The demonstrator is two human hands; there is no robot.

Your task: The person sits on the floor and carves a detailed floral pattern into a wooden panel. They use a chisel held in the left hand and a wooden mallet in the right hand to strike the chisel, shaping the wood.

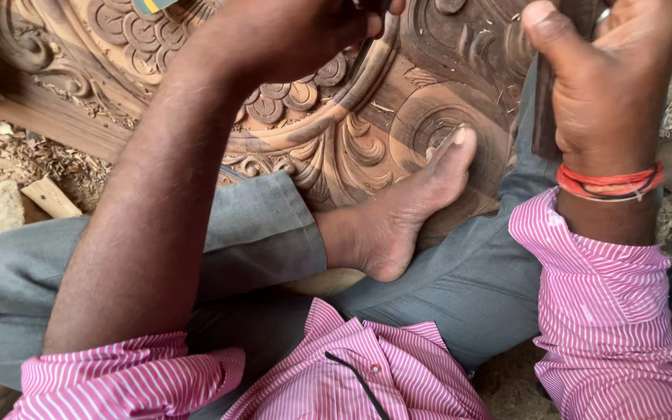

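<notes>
Left fingers: left hand [305, 31] curled into a closed grip at the top edge of the view; fingertips turned away from the camera, so what they pinch cannot be told; only a dark sliver shows at the knuckles
Right fingers: right hand [608, 78] wrapped shut around a dark upright wooden block [546, 117], thumb [542, 23] pressed along its upper end, ring on one finger near the top edge
Block vs fingers: block runs down out of the fist, its lower end showing below the palm, just beside the trouser knee
Carved panel: carved wooden panel [398, 117] lies flat under both hands, reddish brown, cut with scrolls, petals and a ringed medallion; left hand sits above its central rosette, right hand above its right-hand part
Panel vs fingers: contact between left fingers and panel cannot be told; right fist is held clear above it
Foot: bare foot [406, 210] rests on the panel, toes beside a spiral motif, between the two forearms
Wrist: red thread bracelet [608, 183] on the right wrist
Clothing: pink striped shirt [608, 311] with sleeves rolled up, grey trousers [460, 288] over crossed legs
Surroundings: wood shavings [33, 155] and a small offcut [50, 196] on the ground left of the panel
</notes>
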